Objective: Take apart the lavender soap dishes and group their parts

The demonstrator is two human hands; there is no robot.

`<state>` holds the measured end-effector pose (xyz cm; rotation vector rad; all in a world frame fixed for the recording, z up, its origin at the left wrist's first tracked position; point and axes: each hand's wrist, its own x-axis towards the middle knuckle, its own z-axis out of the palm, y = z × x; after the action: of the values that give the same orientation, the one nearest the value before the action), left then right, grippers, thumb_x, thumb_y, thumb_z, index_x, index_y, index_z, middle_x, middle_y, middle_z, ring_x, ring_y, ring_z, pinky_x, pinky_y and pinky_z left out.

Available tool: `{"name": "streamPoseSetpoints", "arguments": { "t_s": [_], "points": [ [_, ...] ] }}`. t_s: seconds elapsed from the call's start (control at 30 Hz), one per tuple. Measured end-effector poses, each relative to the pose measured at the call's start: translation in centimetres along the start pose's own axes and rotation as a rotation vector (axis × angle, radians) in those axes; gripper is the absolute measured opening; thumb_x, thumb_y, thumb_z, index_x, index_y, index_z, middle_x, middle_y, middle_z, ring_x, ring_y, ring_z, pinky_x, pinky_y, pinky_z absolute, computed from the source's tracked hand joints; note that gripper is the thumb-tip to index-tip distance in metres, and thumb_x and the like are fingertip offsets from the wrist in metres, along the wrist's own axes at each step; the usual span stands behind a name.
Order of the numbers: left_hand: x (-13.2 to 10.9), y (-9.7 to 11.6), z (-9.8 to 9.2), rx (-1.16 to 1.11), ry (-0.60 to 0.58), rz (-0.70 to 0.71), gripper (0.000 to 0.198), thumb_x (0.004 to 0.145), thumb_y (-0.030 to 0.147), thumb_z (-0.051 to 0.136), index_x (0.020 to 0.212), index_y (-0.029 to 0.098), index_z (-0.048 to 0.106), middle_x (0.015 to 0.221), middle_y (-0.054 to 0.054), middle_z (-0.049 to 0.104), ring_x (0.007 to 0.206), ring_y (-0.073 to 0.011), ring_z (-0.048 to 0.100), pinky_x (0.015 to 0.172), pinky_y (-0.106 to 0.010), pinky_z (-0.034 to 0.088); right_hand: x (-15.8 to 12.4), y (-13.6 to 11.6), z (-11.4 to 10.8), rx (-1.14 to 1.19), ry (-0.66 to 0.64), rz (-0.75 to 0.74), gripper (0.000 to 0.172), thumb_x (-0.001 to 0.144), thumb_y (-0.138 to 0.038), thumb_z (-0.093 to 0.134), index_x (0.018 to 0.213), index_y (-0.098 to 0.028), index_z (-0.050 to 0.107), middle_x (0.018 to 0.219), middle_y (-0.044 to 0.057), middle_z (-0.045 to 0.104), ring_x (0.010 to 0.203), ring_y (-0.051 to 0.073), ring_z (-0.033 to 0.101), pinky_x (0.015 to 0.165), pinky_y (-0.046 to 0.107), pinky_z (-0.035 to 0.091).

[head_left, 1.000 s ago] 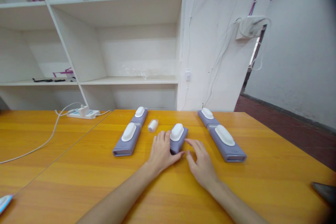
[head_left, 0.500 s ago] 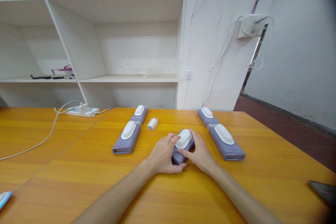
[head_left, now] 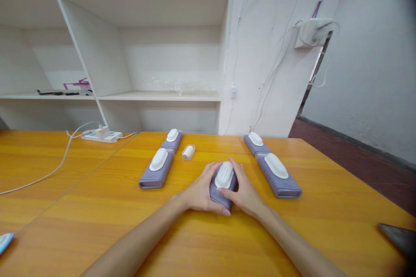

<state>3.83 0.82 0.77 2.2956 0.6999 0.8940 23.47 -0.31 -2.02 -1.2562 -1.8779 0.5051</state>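
Near the middle of the table, a small purple-grey block (head_left: pixel 221 195) carries a white oval piece with ridges (head_left: pixel 225 175) on its top. My left hand (head_left: pixel 205 191) wraps round the block's left side, its thumb at the near end. On the right side, my right hand (head_left: pixel 243 188) grips it, with the thumb over the near part of the white piece and fingers along the far edge. The exact kind of the block cannot be made out. Both hands are closed on it.
Purple-grey cases with white oval tops lie in a left row (head_left: pixel 156 175) and a right row (head_left: pixel 286 187). A small white cylinder in clear wrapping (head_left: pixel 188 152) lies between them. A power strip (head_left: pixel 102 135) and a dark flat object (head_left: pixel 398 236) are at the sides.
Both hands have turned the purple-grey block so that it points more away from the right, its ridged white top now more visible. The other cases stay in place.
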Motion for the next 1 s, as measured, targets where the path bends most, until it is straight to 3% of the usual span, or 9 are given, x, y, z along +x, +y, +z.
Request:
{"name": "streamPoseSetpoints", "arguments": {
  "t_s": [0.1, 0.2, 0.3, 0.43, 0.6, 0.77, 1.0],
  "points": [
    [0.0, 0.2, -0.9, -0.03, -0.141, -0.059, 0.125, 0.047, 0.049, 0.085, 0.146, 0.023, 0.012, 0.149, -0.013, 0.02, 0.136, -0.0321, 0.023, 0.113, -0.046, 0.02, 0.4, -0.2, -0.2, 0.113, 0.003, 0.031, 0.09, 0.072, -0.052, 0.067, 0.145, -0.019, 0.025, 0.148, 0.013, 0.028, 0.138, 0.031, 0.019, 0.112, 0.053, 0.014],
    [-0.1, 0.2, -1.4, 0.02, -0.178, -0.125, 0.128, 0.047, 0.052, 0.083, 0.147, 0.024, 0.007, 0.152, -0.013, 0.015, 0.139, -0.0336, 0.015, 0.113, -0.05, 0.015, 1.2, -0.4, -0.2, 0.248, -0.011, 0.016, 0.083, 0.077, -0.052, 0.062, 0.145, -0.022, 0.025, 0.143, 0.013, 0.037, 0.133, 0.029, 0.033, 0.111, 0.053, 0.018],
    [-0.4, 0.2, -1.1, 0.132, -0.095, -0.166, 0.126, 0.048, 0.056, 0.081, 0.147, 0.026, 0.009, 0.152, -0.012, 0.016, 0.139, -0.0354, 0.011, 0.111, -0.056, 0.013, 1.9, -0.7, -0.3, 0.376, -0.038, 0.026, 0.077, 0.082, -0.053, 0.056, 0.145, -0.022, 0.023, 0.143, 0.012, 0.037, 0.132, 0.025, 0.035, 0.111, 0.049, 0.021],
    [-0.4, 0.4, -0.4, 0.182, 0.0, -0.178, 0.123, 0.047, 0.062, 0.078, 0.146, 0.025, 0.014, 0.148, -0.012, 0.024, 0.135, -0.0348, 0.022, 0.109, -0.055, 0.02, 1.9, -1.1, -0.3, 0.445, -0.084, 0.06, 0.075, 0.086, -0.055, 0.049, 0.146, -0.023, 0.017, 0.145, 0.01, 0.035, 0.136, 0.022, 0.027, 0.112, 0.047, 0.018],
    [0.1, 0.6, 0.8, 0.239, 0.074, -0.161, 0.116, 0.051, 0.068, 0.073, 0.144, 0.025, 0.018, 0.146, -0.013, 0.03, 0.134, -0.0339, 0.025, 0.109, -0.055, 0.019, 1.4, -1.4, 0.8, 0.351, 0.018, -0.035, 0.084, 0.086, -0.053, 0.05, 0.148, -0.019, 0.003, 0.143, 0.01, 0.034, 0.133, 0.022, 0.03, 0.113, 0.043, 0.018],
    [0.3, -0.2, 0.8, 0.215, -0.07, -0.098, 0.129, 0.048, 0.063, 0.077, 0.147, 0.023, 0.005, 0.153, -0.015, 0.011, 0.14, -0.035, 0.007, 0.111, -0.057, 0.013, 1.5, -0.8, 1.2, 0.407, 0.055, 0.013, 0.076, 0.089, -0.052, 0.044, 0.148, -0.022, 0.006, 0.141, 0.009, 0.037, 0.131, 0.021, 0.033, 0.111, 0.042, 0.022],
    [0.4, -0.7, -0.6, 0.18, -0.179, -0.117, 0.133, 0.044, 0.06, 0.081, 0.147, 0.028, 0.002, 0.154, -0.013, 0.0, 0.141, -0.0346, -0.002, 0.111, -0.058, 0.007, 1.9, -0.9, -0.1, 0.477, 0.041, 0.049, 0.072, 0.088, -0.053, 0.046, 0.146, -0.023, 0.017, 0.134, 0.009, 0.048, 0.128, 0.022, 0.04, 0.109, 0.045, 0.026]
  ]
}}
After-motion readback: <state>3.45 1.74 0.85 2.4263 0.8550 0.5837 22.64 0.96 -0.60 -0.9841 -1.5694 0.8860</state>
